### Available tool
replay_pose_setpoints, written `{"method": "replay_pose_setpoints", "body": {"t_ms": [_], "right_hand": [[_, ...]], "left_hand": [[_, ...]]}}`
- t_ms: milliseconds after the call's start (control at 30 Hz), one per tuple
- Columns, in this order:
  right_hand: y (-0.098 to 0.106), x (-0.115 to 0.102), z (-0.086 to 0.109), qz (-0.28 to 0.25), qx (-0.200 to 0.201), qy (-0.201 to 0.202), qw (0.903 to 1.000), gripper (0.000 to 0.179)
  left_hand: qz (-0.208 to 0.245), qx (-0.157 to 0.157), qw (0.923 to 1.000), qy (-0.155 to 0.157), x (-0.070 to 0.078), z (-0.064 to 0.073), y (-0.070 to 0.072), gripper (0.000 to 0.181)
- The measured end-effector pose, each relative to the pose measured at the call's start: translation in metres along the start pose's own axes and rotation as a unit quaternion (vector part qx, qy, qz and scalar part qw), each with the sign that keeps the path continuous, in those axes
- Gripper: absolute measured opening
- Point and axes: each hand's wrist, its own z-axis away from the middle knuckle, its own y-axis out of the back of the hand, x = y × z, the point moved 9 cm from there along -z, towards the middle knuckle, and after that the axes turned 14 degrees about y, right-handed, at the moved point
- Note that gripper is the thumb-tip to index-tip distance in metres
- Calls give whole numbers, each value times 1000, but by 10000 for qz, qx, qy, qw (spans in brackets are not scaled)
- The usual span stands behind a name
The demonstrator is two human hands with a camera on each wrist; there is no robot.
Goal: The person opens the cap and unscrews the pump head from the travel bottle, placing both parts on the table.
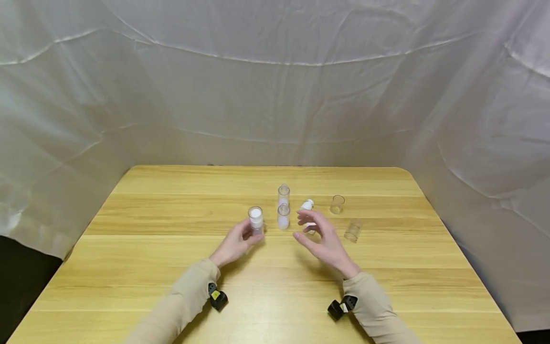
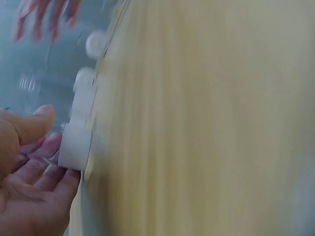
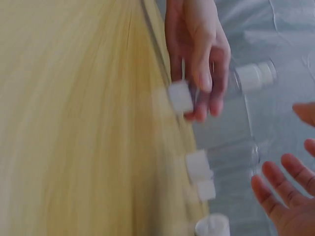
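Observation:
My left hand (image 1: 238,240) grips a small clear bottle (image 1: 256,220) with a white collar, a clear cap over its top and a white base. It stands upright in the fingers; the right wrist view shows its white base (image 3: 180,97) below them. My right hand (image 1: 327,242) hovers with spread, gently bent fingers and nothing between them. Between the hands stand a clear bottle body (image 1: 283,220) with a white bottom and, behind it, a similar one (image 1: 283,192). Just beyond the right fingers lies a white pump head (image 1: 307,205); another white piece (image 1: 311,228) is partly hidden by them.
To the right of the right hand are two clear caps, one upright cap (image 1: 337,204) and a nearer cap (image 1: 353,231) lying on its side. Everything is on a wooden table (image 1: 172,210), with a pale cloth (image 1: 275,95) hanging behind and at both sides.

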Motion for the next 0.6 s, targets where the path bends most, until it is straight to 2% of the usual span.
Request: {"method": "replay_pose_setpoints", "body": {"t_ms": [167,267,400,600], "right_hand": [[-15,-16,-9,-322,-204,292,9988,65],[-21,-26,-14,-344,-318,493,9977,66],[-26,-32,-17,-85,-325,635,9974,61],[-30,-30,-20,149,-286,500,9982,57]], "left_hand": [[-91,-559,9972,-496,16,2,-30,42],[-147,-739,9954,-596,20,1,-41,42],[-261,-786,9945,-640,23,0,-49,42],[-299,-807,9932,-779,27,-1,-52,40]]}}
